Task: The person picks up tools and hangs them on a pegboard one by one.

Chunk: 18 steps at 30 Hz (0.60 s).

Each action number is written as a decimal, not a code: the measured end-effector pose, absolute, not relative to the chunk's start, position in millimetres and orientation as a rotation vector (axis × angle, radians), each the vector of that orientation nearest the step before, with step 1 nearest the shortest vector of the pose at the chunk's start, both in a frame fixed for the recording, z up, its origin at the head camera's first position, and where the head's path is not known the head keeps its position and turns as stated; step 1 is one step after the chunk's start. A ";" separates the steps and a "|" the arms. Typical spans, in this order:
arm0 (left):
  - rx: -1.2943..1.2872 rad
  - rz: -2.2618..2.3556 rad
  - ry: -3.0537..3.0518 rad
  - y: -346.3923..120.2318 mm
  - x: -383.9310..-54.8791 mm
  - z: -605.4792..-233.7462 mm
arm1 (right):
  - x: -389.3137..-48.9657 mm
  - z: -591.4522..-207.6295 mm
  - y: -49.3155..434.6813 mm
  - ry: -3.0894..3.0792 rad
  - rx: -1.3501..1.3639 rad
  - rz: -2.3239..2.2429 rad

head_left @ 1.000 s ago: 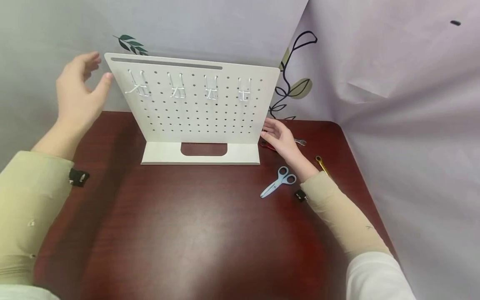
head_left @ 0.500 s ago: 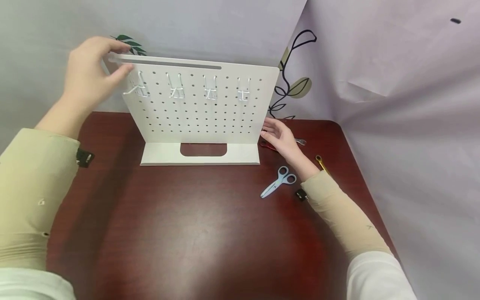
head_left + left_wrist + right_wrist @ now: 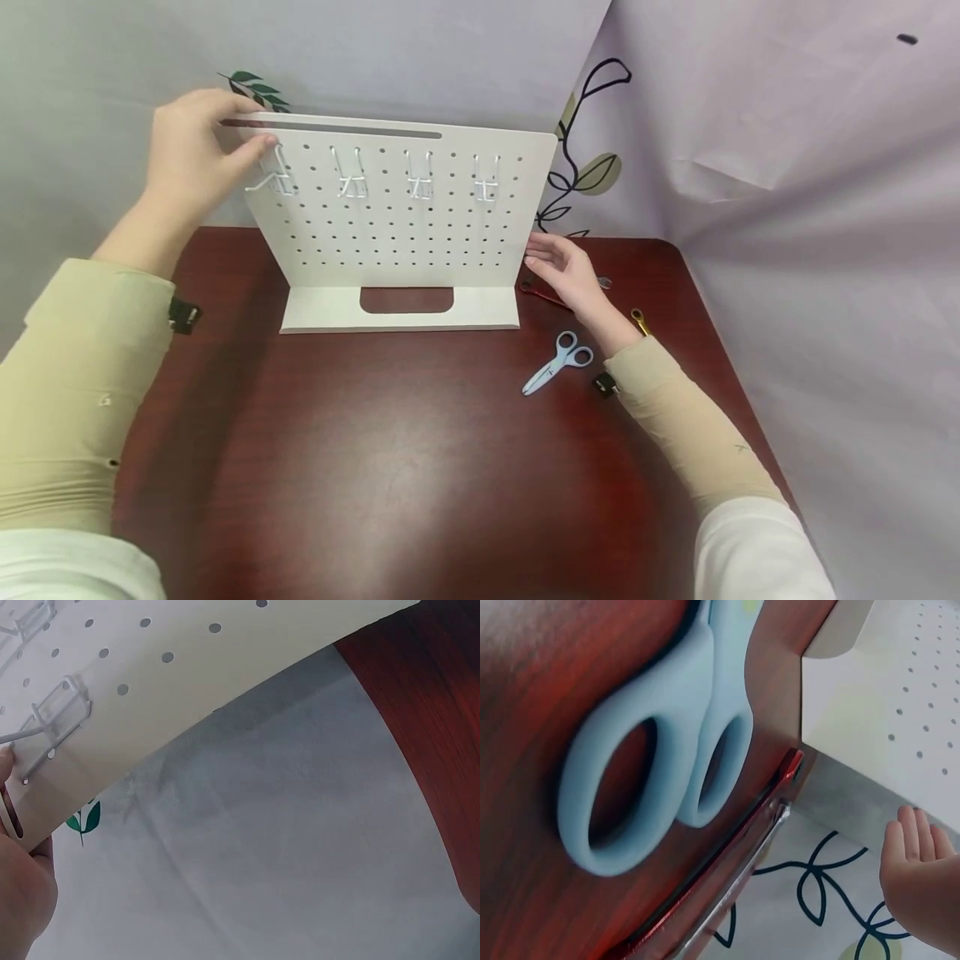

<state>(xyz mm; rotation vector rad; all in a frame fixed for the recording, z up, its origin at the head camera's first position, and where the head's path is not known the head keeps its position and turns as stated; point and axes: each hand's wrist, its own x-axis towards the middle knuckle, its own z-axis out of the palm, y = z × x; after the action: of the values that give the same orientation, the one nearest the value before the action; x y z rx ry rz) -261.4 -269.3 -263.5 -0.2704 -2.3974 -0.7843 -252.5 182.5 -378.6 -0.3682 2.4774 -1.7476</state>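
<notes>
A white pegboard [image 3: 405, 225] stands on its flat foot at the back of the table, with several white wire hooks [image 3: 420, 177] in a row near its top. My left hand [image 3: 191, 158] grips the board's top left corner, thumb in front and fingers behind; the left wrist view shows the same hand [image 3: 26, 889] at the corner beside a wire hook [image 3: 56, 720]. At the board's lower right edge is my right hand [image 3: 566, 271]. Its fingers [image 3: 911, 832] are extended together, fingertips right at the edge, not curled around it.
Light blue scissors [image 3: 557, 364] lie on the dark red table [image 3: 360, 433] in front of my right hand. A red wrench [image 3: 542, 294], a silver wrench [image 3: 604, 282] and a yellow wrench [image 3: 640, 322] lie near that hand. Behind hangs a pale cloth [image 3: 450, 58] with leaf prints.
My left hand has moved right to the pegboard's top left corner and taken hold of it. The right hand has stayed almost in place at the right edge.
</notes>
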 end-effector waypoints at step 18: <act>-0.309 -0.867 -2.283 -270.3 -265.6 -271.2 | -286.5 -384.8 224.5 2.697 -0.273 -1.766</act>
<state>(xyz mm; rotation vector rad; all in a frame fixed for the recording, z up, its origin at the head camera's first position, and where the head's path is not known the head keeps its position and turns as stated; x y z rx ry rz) -265.6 -270.3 -271.2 -0.3094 -2.2832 -0.8674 -286.5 224.5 -384.8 -0.2726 2.6971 -1.7657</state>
